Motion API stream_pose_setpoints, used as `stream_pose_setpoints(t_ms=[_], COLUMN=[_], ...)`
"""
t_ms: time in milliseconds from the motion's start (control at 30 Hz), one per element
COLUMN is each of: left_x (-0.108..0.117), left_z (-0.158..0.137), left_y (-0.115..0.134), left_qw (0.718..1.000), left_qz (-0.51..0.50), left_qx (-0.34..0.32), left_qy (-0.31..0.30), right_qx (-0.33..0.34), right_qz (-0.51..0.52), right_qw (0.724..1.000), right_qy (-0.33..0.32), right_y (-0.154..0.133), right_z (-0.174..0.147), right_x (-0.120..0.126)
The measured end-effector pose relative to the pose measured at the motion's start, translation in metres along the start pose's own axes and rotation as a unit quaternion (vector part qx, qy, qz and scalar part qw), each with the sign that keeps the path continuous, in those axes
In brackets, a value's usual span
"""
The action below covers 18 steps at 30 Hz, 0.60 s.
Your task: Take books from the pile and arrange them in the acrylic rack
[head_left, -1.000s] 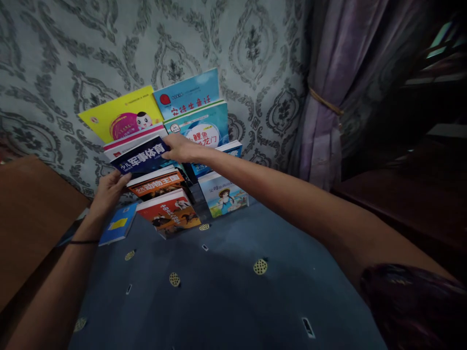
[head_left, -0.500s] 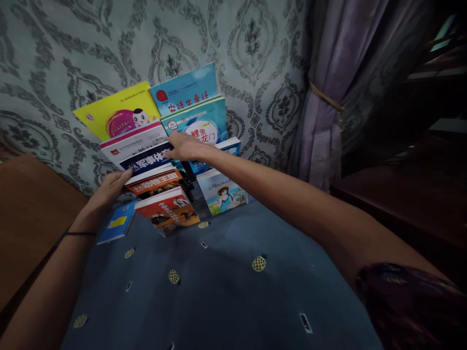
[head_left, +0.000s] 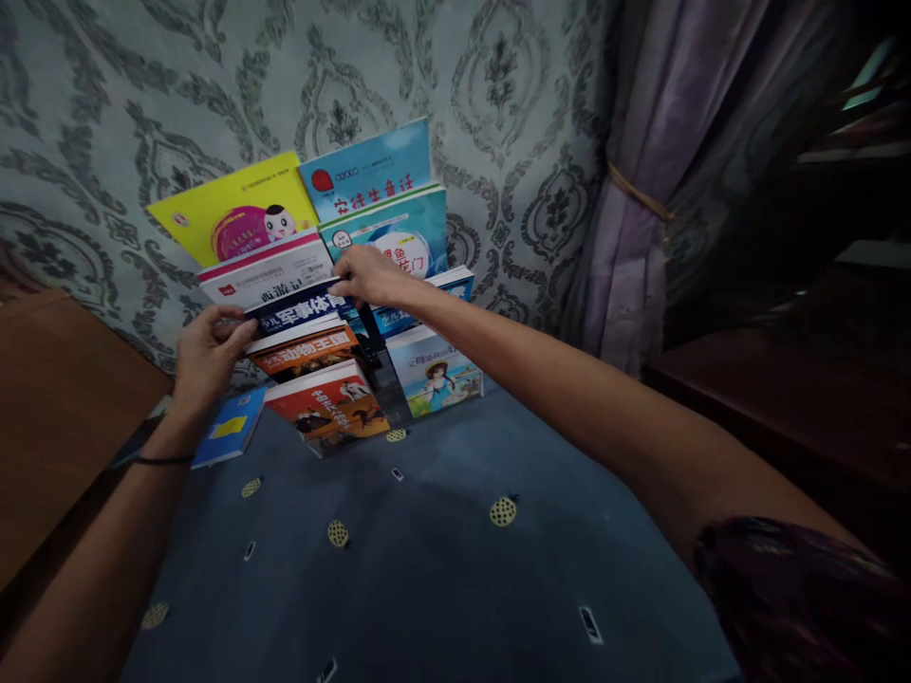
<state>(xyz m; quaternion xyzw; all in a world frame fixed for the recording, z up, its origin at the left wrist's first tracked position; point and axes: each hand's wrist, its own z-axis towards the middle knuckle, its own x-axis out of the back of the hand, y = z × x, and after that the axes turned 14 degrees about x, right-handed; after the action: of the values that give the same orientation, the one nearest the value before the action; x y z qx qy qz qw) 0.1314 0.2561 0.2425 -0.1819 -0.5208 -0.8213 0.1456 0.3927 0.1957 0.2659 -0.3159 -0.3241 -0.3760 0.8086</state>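
Observation:
Books stand in two stepped columns on the cloth. My right hand (head_left: 368,277) pinches the top right corner of a dark blue book (head_left: 303,314) in the left column. At that book's left edge, my left hand (head_left: 213,349) is closed with thumb and curled fingers; some fingertips are hidden. Behind it rise a white book with a pink band (head_left: 267,270) and a yellow book (head_left: 232,211). In front stand an orange book (head_left: 306,349) and a red book (head_left: 331,408). The right column holds light blue books (head_left: 370,171) and a book with a girl on its cover (head_left: 436,375).
A blue book with a yellow patch (head_left: 229,429) lies flat by my left wrist. Dark blue cloth with pineapple prints (head_left: 427,550) covers the surface. Patterned wallpaper (head_left: 491,85) is behind, a tied purple curtain (head_left: 633,256) at right, a brown wooden panel (head_left: 64,408) at left.
My left hand has risen slightly and its fingers have curled more at the dark blue book's edge. More of the white book's title shows now. My right hand has shifted slightly.

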Motion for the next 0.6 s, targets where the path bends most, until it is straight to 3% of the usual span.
stream_pose_setpoints(t_ms=[200,433,600], left_x=[-0.01,-0.008,-0.019], left_z=[-0.001,0.001,-0.005], left_y=[-0.004,-0.013,-0.03], left_qw=[1.0,0.999,0.986], left_qz=[-0.003,-0.026,-0.158], left_qx=[-0.008,0.025,0.06], left_qy=[0.008,-0.022,0.011], right_qx=[-0.029,-0.026,0.008], right_qz=[0.004,0.002,-0.031], right_qw=[0.998,0.99,0.979], right_qy=[-0.058,-0.136,-0.203], right_y=[0.008,-0.004,-0.015], right_z=[-0.007,-0.005,0.006], right_x=[0.001,0.002,0.0])
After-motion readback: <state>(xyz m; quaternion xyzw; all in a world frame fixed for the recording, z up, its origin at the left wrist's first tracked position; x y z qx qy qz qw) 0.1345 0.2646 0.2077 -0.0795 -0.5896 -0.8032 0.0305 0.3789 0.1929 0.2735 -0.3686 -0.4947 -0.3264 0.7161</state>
